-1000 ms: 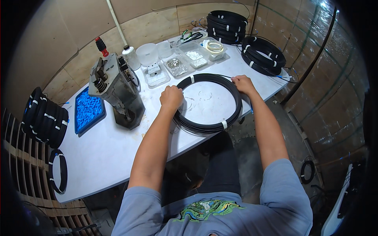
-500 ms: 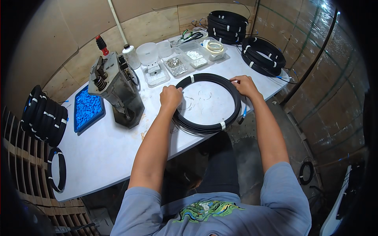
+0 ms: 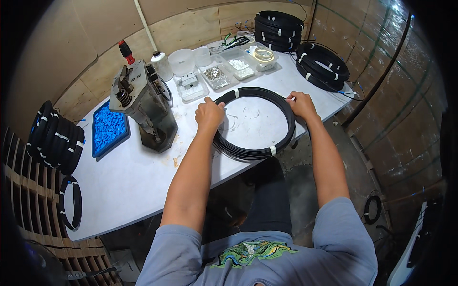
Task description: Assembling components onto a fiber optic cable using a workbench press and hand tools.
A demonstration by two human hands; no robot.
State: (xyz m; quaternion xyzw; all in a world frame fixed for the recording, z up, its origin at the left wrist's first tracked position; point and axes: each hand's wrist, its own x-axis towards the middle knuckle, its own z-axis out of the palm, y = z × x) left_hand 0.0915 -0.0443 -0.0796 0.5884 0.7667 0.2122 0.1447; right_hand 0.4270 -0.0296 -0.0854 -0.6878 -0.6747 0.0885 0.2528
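A coil of black cable with white tape bands lies on the near part of the white table, its front edge close to the table's edge. My left hand is closed round the coil's left side, thumb on the inner rim. On the opposite side, my right hand pinches at the coil's upper right outer edge. Its fingertips are partly hidden, so whether they grip the whole bundle or a single strand is unclear. A dark strand shows beside my right wrist.
A metal bench press with a red-and-black handle stands left, beside a blue tray of small blue parts. Clear bins of small parts line the back. More black coils are stacked at the back right, others at the left.
The blue-tipped cable end that hung below my right hand is out of sight now. My right hand has shifted slightly; the coil stays in about the same place on the table.
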